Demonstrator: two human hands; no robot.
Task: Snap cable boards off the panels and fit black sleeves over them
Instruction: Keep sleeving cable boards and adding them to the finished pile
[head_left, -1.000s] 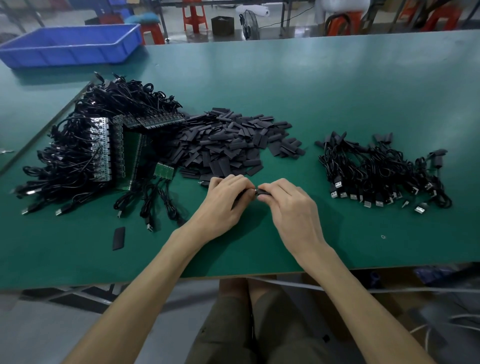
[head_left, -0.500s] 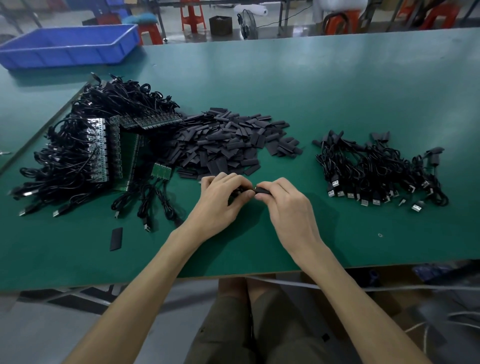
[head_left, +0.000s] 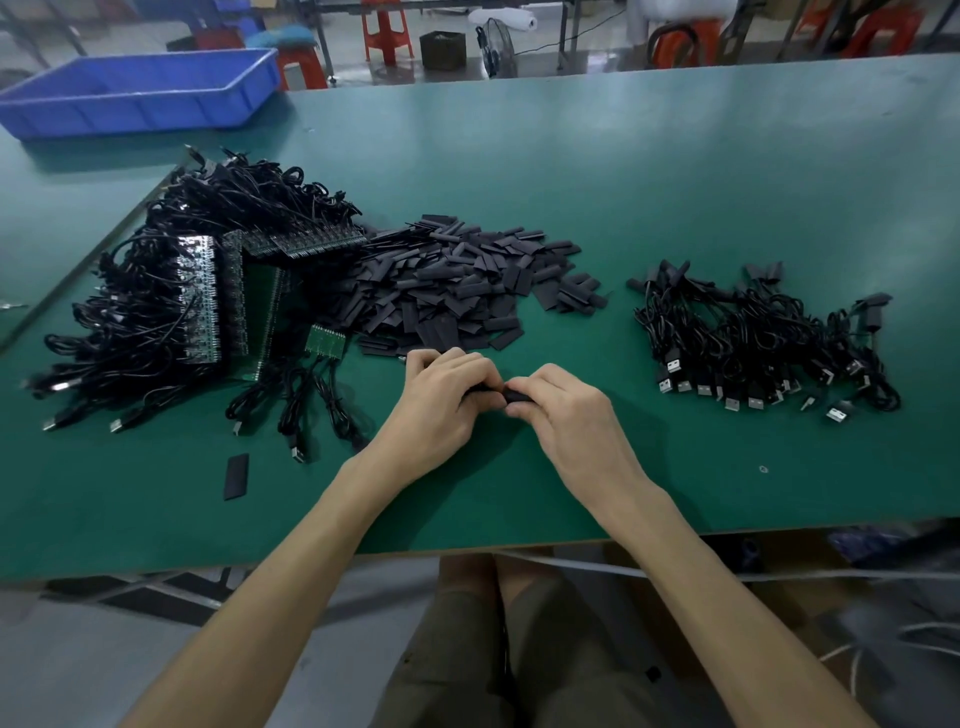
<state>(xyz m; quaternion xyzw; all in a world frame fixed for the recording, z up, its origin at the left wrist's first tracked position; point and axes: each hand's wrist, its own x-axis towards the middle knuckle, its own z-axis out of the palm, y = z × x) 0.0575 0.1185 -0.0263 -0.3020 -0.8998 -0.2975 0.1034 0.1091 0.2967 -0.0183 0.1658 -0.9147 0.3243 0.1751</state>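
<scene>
- The left hand (head_left: 441, 402) and right hand (head_left: 569, 418) meet over the near part of the flat green table (head_left: 675, 182), fingertips almost touching.
- The right thumb and fingers pinch a short black tube sleeve (head_left: 516, 397). The left fingers curl tightly round its other end, and what lies inside them is hidden.
- Just behind the hands lies a heap of loose flat black sleeves (head_left: 457, 280).
- On the left, green circuit panels (head_left: 208, 301) lie stacked among tangled black cables, with a small green board strip (head_left: 325, 340) at the near edge.
- On the right, well apart, lies a pile of black USB cables (head_left: 763, 343).
- A stray black sleeve (head_left: 236, 475) lies near the left forearm.
</scene>
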